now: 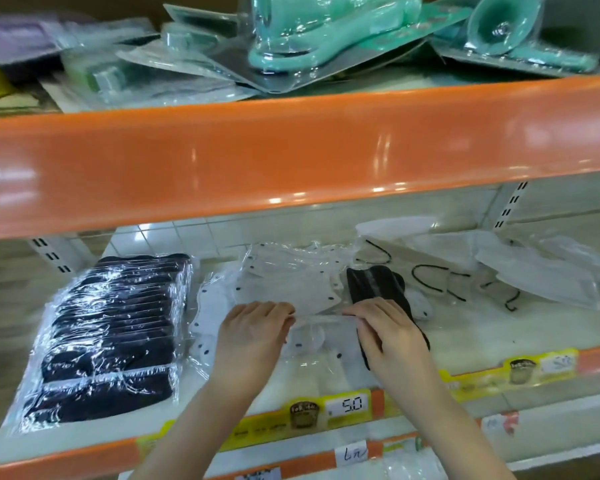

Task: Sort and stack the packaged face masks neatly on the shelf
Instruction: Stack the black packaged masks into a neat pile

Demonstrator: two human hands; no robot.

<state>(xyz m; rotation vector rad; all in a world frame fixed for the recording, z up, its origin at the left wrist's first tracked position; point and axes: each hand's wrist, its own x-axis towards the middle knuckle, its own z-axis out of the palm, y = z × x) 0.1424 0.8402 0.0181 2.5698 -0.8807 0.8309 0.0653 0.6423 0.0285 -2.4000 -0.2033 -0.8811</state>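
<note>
Black mask stack (108,337) done at left; left hand (253,336) and right hand (390,332) pinch white pack (321,322); right-side loose masks (499,271) unsorted.

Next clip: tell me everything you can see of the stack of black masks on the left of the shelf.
The stack of black masks lies at the left end of the shelf, apart from both hands. It is a neat overlapping row of flat black masks, each in a clear glossy wrapper that catches the light, running from the front edge toward the back. Its right edge lies close beside the white dotted masks; contact cannot be told.
</note>
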